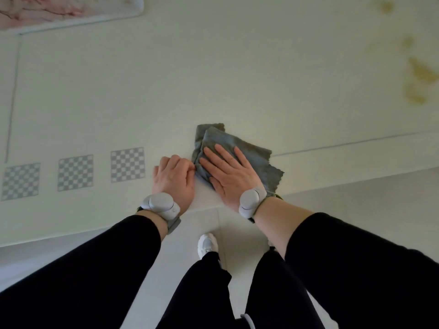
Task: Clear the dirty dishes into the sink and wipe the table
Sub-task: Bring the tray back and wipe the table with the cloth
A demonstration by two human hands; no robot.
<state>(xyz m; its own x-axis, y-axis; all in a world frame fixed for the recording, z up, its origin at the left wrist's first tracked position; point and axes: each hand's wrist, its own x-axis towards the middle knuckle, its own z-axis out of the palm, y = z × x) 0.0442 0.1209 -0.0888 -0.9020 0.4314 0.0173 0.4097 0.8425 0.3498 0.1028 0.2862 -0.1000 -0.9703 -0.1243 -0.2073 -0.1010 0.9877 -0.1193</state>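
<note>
Table: one, pale, filling most of our view; no dishes show on it, so we judge the clearing done and the wiping under way.

Stains: one cluster of yellowish-brown patches, blurred, well beyond the cloth and off to its right, near the table's far right edge. We cannot count them exactly.

Placemat: one, pink-patterned, at the far left corner, well apart from the cloth.

Cloth: one, grey, folded in layers, lying flat on the table close to its near edge. Its long axis runs from far-left to near-right.

Checkered squares: three, printed in a row on the table, to the left of the cloth.

Hands: two. Our right hand lies flat on the cloth, fingers spread wide, pressing it down. Our left hand is curled at the cloth's left edge, fingertips seeming to pinch that edge.

Wrist bands: two, grey, one on each wrist.

Shoe: one seen, white, on the floor below the cloth.

Bearing for the next move: the stains lie forward and right of the cloth, so our right hand, already on it, is nearer and better placed to push that way.
</note>
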